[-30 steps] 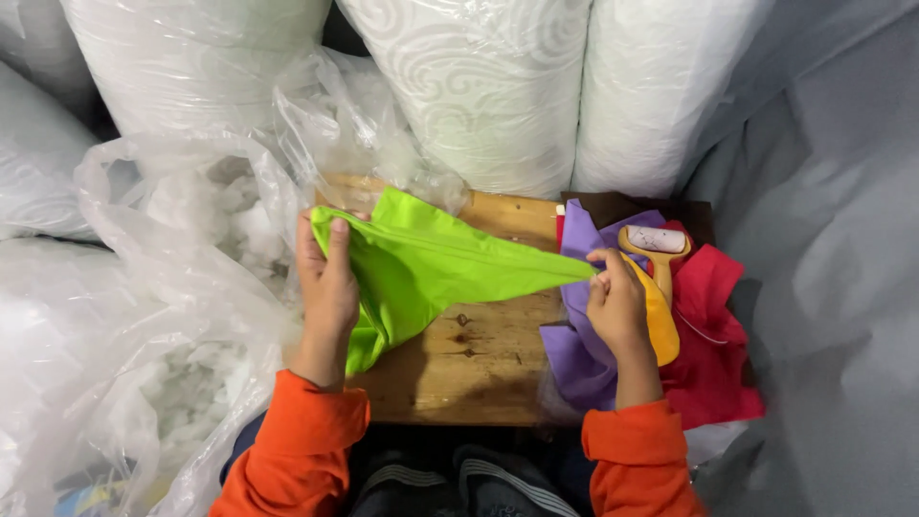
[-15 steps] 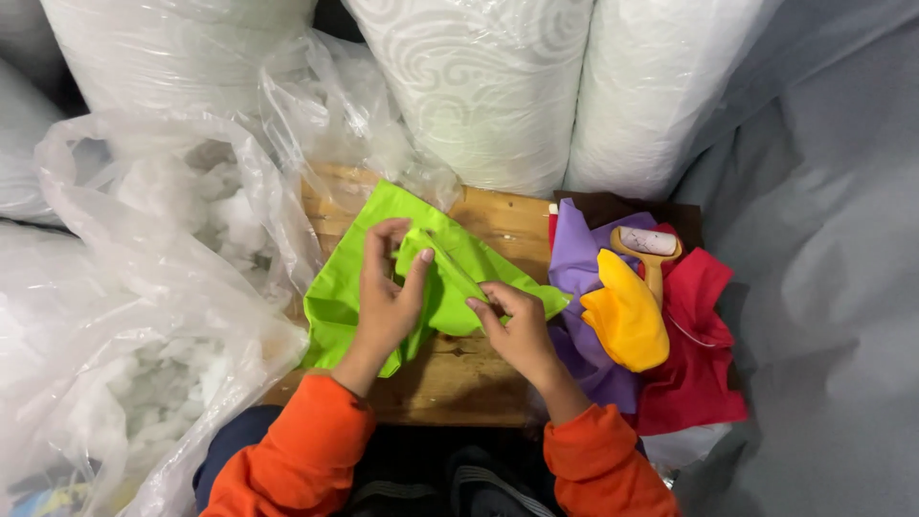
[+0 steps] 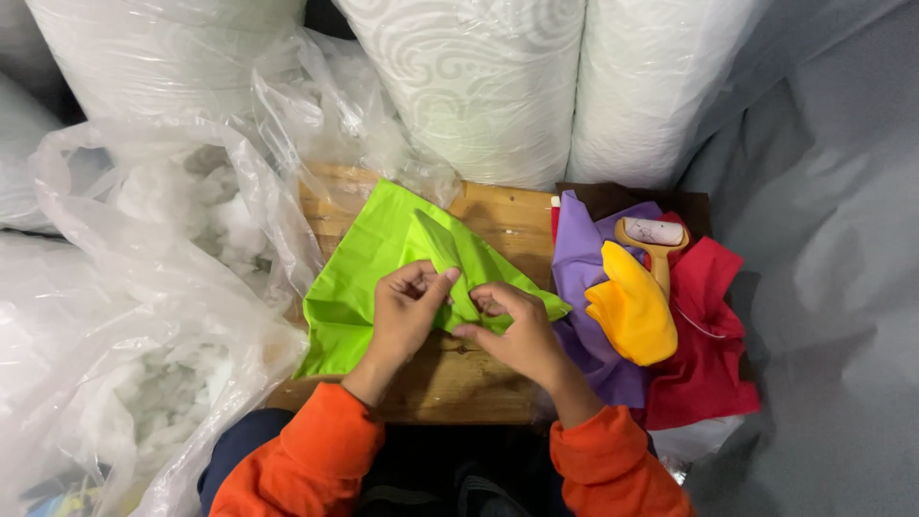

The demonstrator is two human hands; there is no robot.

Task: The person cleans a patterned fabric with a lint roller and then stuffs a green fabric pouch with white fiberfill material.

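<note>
Both hands met over a lime-green fabric piece [image 3: 383,258] near the middle of the small wooden table [image 3: 498,215]. The left hand [image 3: 407,311] had its fingertips closed on a raised fold of the green cloth, and the right hand [image 3: 512,330] pinched the same fold just beside it, thumb and forefinger pressed together on the cloth. The fabric lay spread from the table's far edge toward its near left corner, with one pointed flap reaching right to the purple fabric piece [image 3: 579,254]. Orange sleeves [image 3: 306,460] covered both forearms at the near edge. On the right end of the table the purple piece lay on a red fabric piece [image 3: 713,354], and a yellow stuffed shape [image 3: 632,311] rested on top of both. A lint roller with a yellow handle [image 3: 654,235] lay just behind the yellow shape, near the far right corner. To the left of the table stood an open clear plastic bag of white stuffing [image 3: 153,316], its rim touching the green cloth. Large white plastic-wrapped rolls [image 3: 469,86] stood upright behind the far edge.
</note>
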